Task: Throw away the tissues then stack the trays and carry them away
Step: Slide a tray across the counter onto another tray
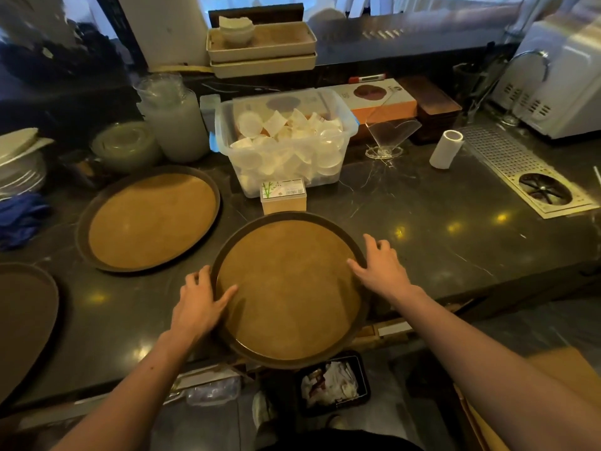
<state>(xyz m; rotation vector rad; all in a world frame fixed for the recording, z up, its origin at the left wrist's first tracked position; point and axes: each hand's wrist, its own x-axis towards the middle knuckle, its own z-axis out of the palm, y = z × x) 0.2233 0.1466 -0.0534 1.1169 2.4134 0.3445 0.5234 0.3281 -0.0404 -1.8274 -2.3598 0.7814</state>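
Hands (199,305) (382,266) gripping empty round tray (289,291), bin (333,384) below holding tissues (328,382)

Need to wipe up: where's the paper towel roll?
The paper towel roll stands right of centre on the counter, between the clear cone-shaped holder and the metal drip tray.

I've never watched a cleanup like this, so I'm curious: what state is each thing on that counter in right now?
Near tray: bare, overhanging the counter edge, gripped at both sides.
Left hand: closed on the near tray's left rim.
Right hand: closed on its right rim.
Second tray: bare, flat on the counter.
Third tray: bare, cut off by the frame.
Bin: open, holding crumpled tissues.
Plastic tub: lidless, full of small cups.
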